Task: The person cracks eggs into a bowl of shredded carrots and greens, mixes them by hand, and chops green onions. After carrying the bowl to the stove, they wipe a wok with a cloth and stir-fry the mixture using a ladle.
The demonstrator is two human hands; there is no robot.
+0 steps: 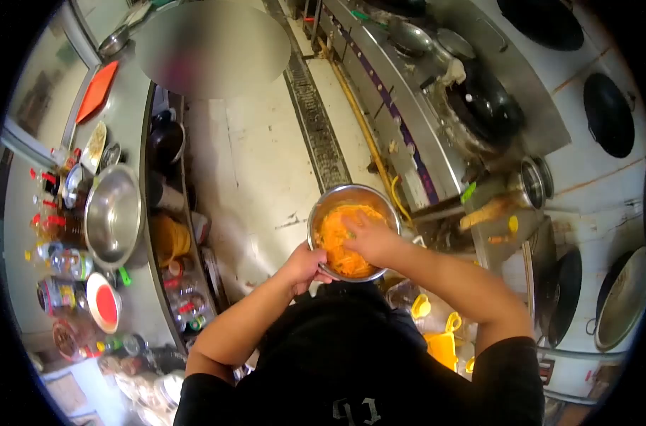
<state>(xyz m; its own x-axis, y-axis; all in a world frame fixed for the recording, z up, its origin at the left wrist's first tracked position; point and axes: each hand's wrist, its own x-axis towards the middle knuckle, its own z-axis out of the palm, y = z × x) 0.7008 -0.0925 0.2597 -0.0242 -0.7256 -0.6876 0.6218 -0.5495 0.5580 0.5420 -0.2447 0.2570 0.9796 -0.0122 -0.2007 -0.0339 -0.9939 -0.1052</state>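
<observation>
Your left hand (310, 268) is closed on the near-left edge of a metal mixing bowl (353, 188), its thumb at the rim and its fingers curled against the outside. The bowl is in front of your torso, above the tiled floor (259, 142), between the tabletop (140, 302) on your left and the stove (440, 160) on your right. Inside it lies an orange, shredded food mixture (330, 231). Your right hand (373, 240) reaches in from the right side, palm down, partly open with its fingers apart and touching the mixture; you cannot tell whether it has hold of any shreds.

On the tabletop, a wide stainless-steel basin (113, 216) sits near a white bowl with red contents (105, 304), with plastic bottles (69, 263) beside them. A flat orange-red board (97, 91) lies farther along. A dark wok (486, 106) rests on the stove, and yellow-handled containers (436, 316) stand low by your right side.
</observation>
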